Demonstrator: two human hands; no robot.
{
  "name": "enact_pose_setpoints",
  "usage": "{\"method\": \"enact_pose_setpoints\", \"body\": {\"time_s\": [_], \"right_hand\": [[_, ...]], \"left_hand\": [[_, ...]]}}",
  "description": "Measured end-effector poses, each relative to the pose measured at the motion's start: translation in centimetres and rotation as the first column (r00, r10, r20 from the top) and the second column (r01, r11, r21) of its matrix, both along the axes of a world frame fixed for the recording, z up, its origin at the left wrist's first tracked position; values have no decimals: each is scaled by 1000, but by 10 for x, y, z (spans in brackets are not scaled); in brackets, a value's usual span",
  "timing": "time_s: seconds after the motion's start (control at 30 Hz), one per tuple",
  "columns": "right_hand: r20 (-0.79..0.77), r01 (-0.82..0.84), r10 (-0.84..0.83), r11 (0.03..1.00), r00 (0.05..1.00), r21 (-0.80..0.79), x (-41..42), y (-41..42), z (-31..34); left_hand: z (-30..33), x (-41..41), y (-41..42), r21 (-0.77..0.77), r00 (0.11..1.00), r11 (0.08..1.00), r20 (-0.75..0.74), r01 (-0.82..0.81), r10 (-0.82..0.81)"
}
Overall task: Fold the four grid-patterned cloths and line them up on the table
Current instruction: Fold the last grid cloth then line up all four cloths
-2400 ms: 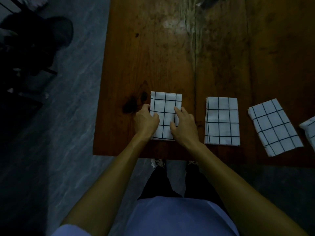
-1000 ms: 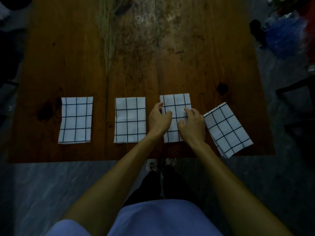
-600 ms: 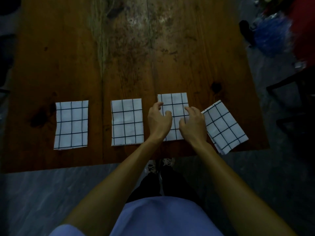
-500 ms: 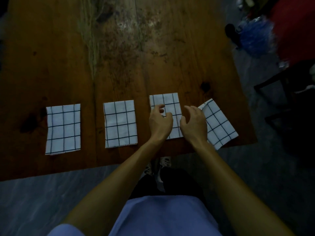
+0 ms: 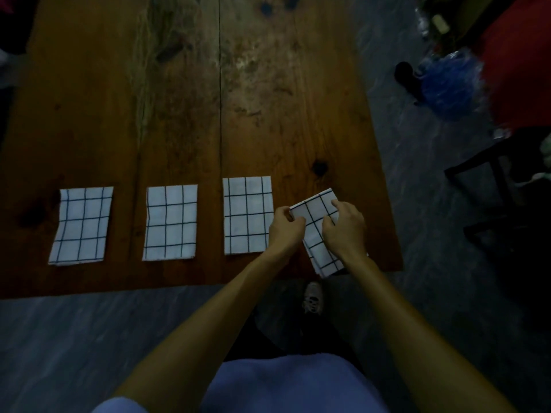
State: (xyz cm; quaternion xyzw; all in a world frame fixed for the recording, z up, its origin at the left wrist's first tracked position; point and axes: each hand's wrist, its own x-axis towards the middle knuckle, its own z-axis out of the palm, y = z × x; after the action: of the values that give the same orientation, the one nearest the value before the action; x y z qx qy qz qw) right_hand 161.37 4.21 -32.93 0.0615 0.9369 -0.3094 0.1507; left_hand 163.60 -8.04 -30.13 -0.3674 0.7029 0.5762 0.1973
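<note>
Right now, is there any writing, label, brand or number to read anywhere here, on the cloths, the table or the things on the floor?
None can be read.
The four grid-patterned cloths carry only dark lines on white, no words.
The wooden table shows grain, stains and knots, no markings.
The blue plastic bag and the clutter beside it on the floor are too dark and blurred to tell any print.

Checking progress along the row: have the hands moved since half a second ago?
Yes. Both hands moved right, off the third cloth and onto the tilted fourth cloth near the table's right edge.
</note>
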Motion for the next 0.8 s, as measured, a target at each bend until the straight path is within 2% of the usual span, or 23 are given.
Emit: {"method": "enact_pose_setpoints", "body": {"time_s": [0.23, 0.47, 0.8], "right_hand": [[27, -115, 115, 993, 993, -6, -4, 19, -6], [6, -83, 83, 995, 996, -54, -30, 33, -12], [-6, -63, 63, 998, 998, 21, -37, 35, -16]], "left_hand": [[-3, -13, 37, -60, 986, 984, -33, -166, 164], [-1, -49, 50, -90, 996, 994, -70, -68, 62], [-1, -71, 51, -122, 995, 992, -88, 44, -55]]}}
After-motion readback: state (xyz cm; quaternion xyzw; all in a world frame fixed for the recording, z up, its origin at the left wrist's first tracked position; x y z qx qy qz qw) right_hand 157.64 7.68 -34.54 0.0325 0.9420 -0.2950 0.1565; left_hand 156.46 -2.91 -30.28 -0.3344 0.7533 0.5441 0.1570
